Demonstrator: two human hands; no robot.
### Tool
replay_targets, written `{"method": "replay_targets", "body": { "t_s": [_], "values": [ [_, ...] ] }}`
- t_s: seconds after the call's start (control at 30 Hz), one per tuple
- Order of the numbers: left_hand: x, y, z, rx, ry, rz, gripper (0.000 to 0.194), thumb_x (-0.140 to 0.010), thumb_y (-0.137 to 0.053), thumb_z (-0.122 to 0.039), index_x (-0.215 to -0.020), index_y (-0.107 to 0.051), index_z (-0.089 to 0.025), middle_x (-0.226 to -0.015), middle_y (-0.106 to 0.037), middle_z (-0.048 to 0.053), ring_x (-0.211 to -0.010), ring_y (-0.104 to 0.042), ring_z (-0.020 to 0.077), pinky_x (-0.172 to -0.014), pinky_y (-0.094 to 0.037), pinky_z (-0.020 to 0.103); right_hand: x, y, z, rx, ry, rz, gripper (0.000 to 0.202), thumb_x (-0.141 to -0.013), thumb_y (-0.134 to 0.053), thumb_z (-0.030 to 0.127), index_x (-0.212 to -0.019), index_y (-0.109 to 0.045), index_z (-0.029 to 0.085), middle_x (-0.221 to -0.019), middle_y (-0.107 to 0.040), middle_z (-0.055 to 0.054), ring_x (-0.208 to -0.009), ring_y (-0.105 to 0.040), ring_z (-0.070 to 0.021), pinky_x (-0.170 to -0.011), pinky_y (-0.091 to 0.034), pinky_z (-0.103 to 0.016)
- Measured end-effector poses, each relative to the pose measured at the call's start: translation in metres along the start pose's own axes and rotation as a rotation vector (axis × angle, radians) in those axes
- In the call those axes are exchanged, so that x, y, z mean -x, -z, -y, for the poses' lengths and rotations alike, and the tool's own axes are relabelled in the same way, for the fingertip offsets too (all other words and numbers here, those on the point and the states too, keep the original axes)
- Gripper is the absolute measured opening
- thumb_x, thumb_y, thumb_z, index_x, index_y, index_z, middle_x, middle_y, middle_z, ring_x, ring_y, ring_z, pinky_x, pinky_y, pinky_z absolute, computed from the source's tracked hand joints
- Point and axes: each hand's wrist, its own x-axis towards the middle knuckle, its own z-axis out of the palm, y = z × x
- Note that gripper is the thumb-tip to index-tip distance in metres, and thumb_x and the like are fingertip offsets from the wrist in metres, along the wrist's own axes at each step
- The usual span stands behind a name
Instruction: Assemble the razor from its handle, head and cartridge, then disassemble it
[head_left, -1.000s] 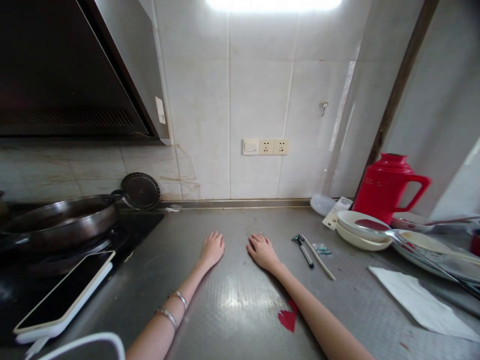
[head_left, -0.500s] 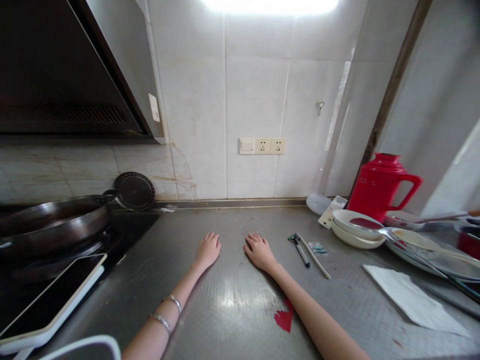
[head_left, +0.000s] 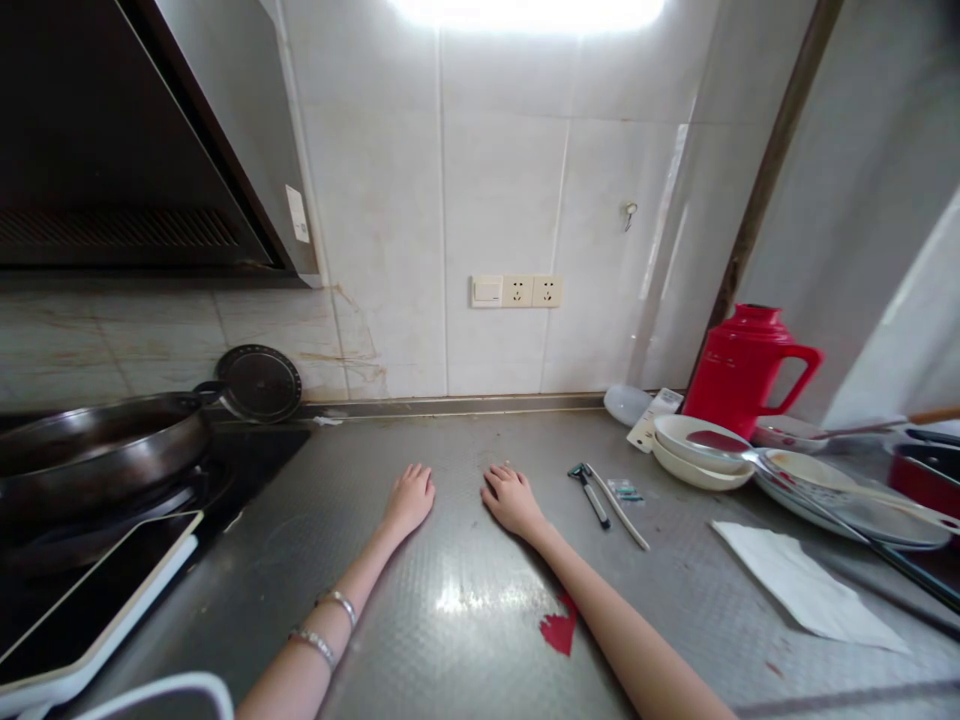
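Note:
My left hand [head_left: 410,500] lies palm down on the grey metal countertop [head_left: 450,560], fingers stretched out and holding nothing. Two bracelets [head_left: 324,628] circle that forearm. Resting flat a short way to its right is my right hand [head_left: 514,500], also without anything in it. Nearest to the right hand, on its right side, is a dark razor [head_left: 590,495] with a pale handle. Beside the razor lie a thin curved white strip [head_left: 619,508] and a small clear packet [head_left: 625,490] with blue-green pieces. A torn red patch [head_left: 559,632] shows by my right forearm.
On the left, a pan [head_left: 105,450] sits on the black stove, with a white-framed tablet [head_left: 97,600] in front. At right stand a red thermos jug [head_left: 742,365], stacked bowls [head_left: 701,470] and a plate with utensils. A white napkin [head_left: 806,585] lies before them.
The whole scene has shifted slightly left in view as the head turned a little right. Both hands stay in the same place on the countertop.

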Motion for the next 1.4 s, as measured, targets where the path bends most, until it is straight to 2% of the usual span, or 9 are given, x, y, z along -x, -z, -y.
{"method": "replay_targets", "body": {
  "t_s": [0.27,0.4,0.53,0.7,0.87,1.0,1.13,1.27,1.4],
  "values": [
    [0.008,0.013,-0.010,0.064,-0.041,0.094,0.041,-0.083,-0.036,-0.023,-0.116,-0.056,-0.009,-0.128,-0.049,0.018,-0.123,-0.040,0.0262,-0.102,-0.030,0.038,0.000,0.002,0.000,-0.012,-0.001,0.007,0.038,-0.087,-0.034,0.036,-0.116,-0.054,0.021,-0.131,-0.047,-0.009,-0.123,-0.036,-0.0247,-0.099,-0.023,-0.042],
    [0.023,0.030,-0.030,0.118,-0.154,0.184,0.035,-0.080,-0.038,-0.022,-0.105,-0.062,-0.015,-0.117,-0.059,0.013,-0.117,-0.047,0.0238,-0.098,-0.035,0.035,0.000,0.000,-0.001,-0.030,-0.008,-0.002,0.038,-0.086,-0.036,0.035,-0.117,-0.054,0.021,-0.132,-0.046,-0.009,-0.123,-0.036,-0.0249,-0.100,-0.024,-0.043],
    [0.042,0.048,-0.053,0.209,-0.208,0.195,0.033,-0.080,-0.038,-0.022,-0.101,-0.063,-0.017,-0.107,-0.064,0.010,-0.101,-0.057,0.0207,-0.090,-0.040,0.031,-0.001,0.004,-0.004,-0.112,-0.022,-0.064,0.039,-0.086,-0.038,0.030,-0.121,-0.052,0.019,-0.134,-0.045,-0.009,-0.123,-0.037,-0.0226,-0.100,-0.026,-0.040],
    [0.060,0.060,-0.077,0.265,-0.189,0.205,0.031,-0.080,-0.040,-0.022,-0.099,-0.064,-0.017,-0.103,-0.066,0.009,-0.098,-0.058,0.0197,-0.086,-0.040,0.028,-0.002,0.034,-0.016,-0.239,-0.043,-0.216,0.037,-0.081,-0.044,0.022,-0.114,-0.058,0.013,-0.120,-0.056,-0.011,-0.112,-0.049,-0.0184,-0.095,-0.035,-0.028],
    [0.066,0.065,-0.090,0.271,-0.160,0.253,0.026,-0.081,-0.041,-0.021,-0.090,-0.065,-0.018,-0.088,-0.068,0.007,-0.081,-0.061,0.0162,-0.070,-0.040,0.023,0.011,0.079,-0.054,-0.230,-0.306,-0.169,0.031,-0.073,-0.049,0.015,-0.099,-0.067,0.013,-0.091,-0.069,-0.009,-0.085,-0.063,-0.0179,-0.076,-0.044,-0.023],
    [0.061,0.059,-0.098,0.262,-0.139,0.257,0.025,-0.081,-0.041,-0.021,-0.080,-0.065,-0.017,-0.079,-0.068,0.006,-0.072,-0.060,0.0144,-0.062,-0.037,0.021,0.040,0.104,-0.094,-0.175,-0.448,-0.150,0.028,-0.070,-0.052,0.017,-0.092,-0.069,0.012,-0.084,-0.070,-0.009,-0.071,-0.064,-0.0167,-0.062,-0.044,-0.020],
    [0.046,0.041,-0.120,0.279,-0.106,0.291,0.023,-0.080,-0.043,-0.024,-0.078,-0.065,-0.016,-0.083,-0.068,0.006,-0.076,-0.061,0.0149,-0.064,-0.038,0.021,0.070,0.115,-0.127,-0.160,-0.522,-0.103,0.025,-0.070,-0.053,0.019,-0.087,-0.070,0.011,-0.081,-0.069,-0.010,-0.061,-0.063,-0.0146,-0.054,-0.042,-0.018],
    [0.025,0.022,-0.163,0.285,-0.089,0.302,0.022,-0.079,-0.046,-0.023,-0.079,-0.066,-0.016,-0.085,-0.069,0.007,-0.079,-0.062,0.0153,-0.066,-0.039,0.021,0.091,0.118,-0.142,-0.163,-0.595,-0.076,0.025,-0.069,-0.055,0.020,-0.086,-0.069,0.009,-0.072,-0.069,-0.009,-0.051,-0.060,-0.0125,-0.047,-0.039,-0.018],
    [0.013,0.007,-0.212,0.274,-0.067,0.286,0.023,-0.080,-0.044,-0.024,-0.084,-0.066,-0.017,-0.091,-0.069,0.008,-0.083,-0.062,0.0162,-0.066,-0.041,0.021,0.105,0.120,-0.145,-0.112,-0.611,-0.054,0.022,-0.070,-0.053,0.021,-0.080,-0.070,0.011,-0.060,-0.066,-0.007,-0.046,-0.058,-0.0123,-0.047,-0.038,-0.018]
  ]
}}
